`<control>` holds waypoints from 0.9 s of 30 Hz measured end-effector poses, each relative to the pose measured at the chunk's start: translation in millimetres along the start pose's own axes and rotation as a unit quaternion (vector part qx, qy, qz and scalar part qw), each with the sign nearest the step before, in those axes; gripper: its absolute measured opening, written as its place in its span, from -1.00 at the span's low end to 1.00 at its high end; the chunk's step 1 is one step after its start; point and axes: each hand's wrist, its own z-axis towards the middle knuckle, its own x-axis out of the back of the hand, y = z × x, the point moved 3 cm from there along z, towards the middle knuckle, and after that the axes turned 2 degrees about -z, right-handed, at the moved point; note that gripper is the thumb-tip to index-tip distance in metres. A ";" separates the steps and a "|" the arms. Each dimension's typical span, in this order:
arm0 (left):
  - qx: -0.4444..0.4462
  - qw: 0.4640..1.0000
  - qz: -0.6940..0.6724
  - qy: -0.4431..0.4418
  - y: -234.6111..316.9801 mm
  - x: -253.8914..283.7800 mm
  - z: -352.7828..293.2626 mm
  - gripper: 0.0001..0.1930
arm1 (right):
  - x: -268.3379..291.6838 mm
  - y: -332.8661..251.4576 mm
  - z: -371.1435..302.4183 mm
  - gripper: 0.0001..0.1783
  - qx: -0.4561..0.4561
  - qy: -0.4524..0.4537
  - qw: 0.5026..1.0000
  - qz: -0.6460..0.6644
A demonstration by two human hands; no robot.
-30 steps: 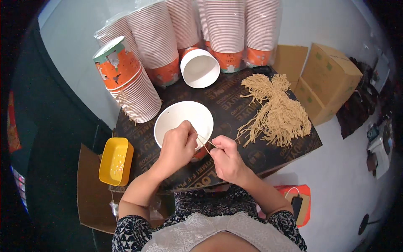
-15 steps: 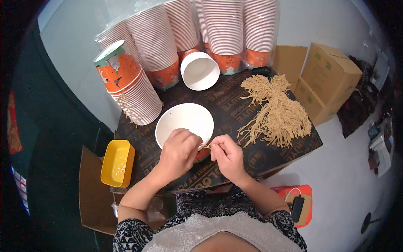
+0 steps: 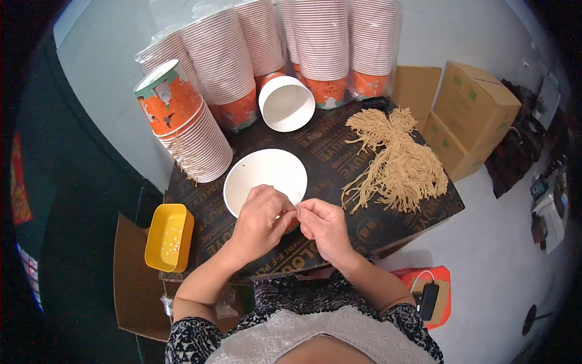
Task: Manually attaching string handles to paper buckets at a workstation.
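A paper bucket point(image 3: 262, 173), white inside with an orange outer wall, stands at the table's near middle, its mouth facing up toward me. My left hand point(image 3: 259, 223) is bent over its near right rim with fingers pinched together. Beside it my right hand point(image 3: 327, 229) is closed in a pinch, its fingertips almost touching the left ones. Between them they grip a thin tan cord; only a little of it shows among the fingers. To the right lies a tied bundle of tan cords point(image 3: 407, 167), loose ends fanned toward me.
Nested orange buckets point(image 3: 197, 139) lean at the left, cords hanging off their side. Tall plastic-wrapped stacks point(image 3: 218, 54) line the back, with one bucket point(image 3: 286, 103) tipped before them. A yellow container point(image 3: 188, 239) holding small beads is at left; cardboard boxes point(image 3: 479, 100) stand right.
My fingertips have come closer together, so the cord stretched between them is now mostly hidden. The right hand has shifted slightly left; the bucket stays in place.
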 end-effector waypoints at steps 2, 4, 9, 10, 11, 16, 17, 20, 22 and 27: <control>0.005 1.000 0.008 -0.005 1.9 -1.1 0.2 -0.80 | 0.9 2.7 0.5 -0.82 -0.008 -0.001 1.000 0.021; 0.022 1.000 0.010 -0.002 3.6 -1.3 0.5 -0.81 | 0.5 4.7 0.0 -0.81 -0.016 -0.002 0.999 0.043; 0.019 1.000 0.018 -0.008 5.0 -1.6 0.4 -0.80 | -0.9 4.3 -3.3 -0.74 -0.032 0.007 0.998 0.048; 0.012 1.000 0.025 -0.008 5.8 -2.1 0.8 -0.80 | -0.7 4.6 -3.9 -0.74 -0.032 0.007 0.998 0.048; 0.012 1.000 0.025 -0.009 6.1 -2.6 0.6 -0.80 | -1.1 4.6 -4.6 -0.73 -0.030 0.005 0.998 0.054; 0.024 1.000 0.015 -0.011 4.5 -3.2 -1.3 -0.85 | -0.9 3.1 -7.7 -0.78 -0.035 0.001 0.997 0.072; 0.025 1.000 0.015 -0.011 4.8 -2.1 -1.3 -0.85 | 0.5 -3.4 -8.7 -0.82 0.087 0.049 0.993 -0.070; 0.116 0.992 -0.042 0.008 0.7 2.1 -2.7 -0.89 | 9.6 -16.2 -23.9 -0.84 0.186 0.104 0.942 -0.258; 0.175 0.981 -0.083 0.002 -3.7 2.3 -5.5 -0.93 | 11.7 -23.5 -30.8 -0.81 0.281 0.120 0.873 -0.381; 0.210 0.974 -0.084 0.001 -6.9 0.6 -7.6 -0.94 | 20.0 -25.5 -39.4 -0.81 0.321 0.142 0.826 -0.440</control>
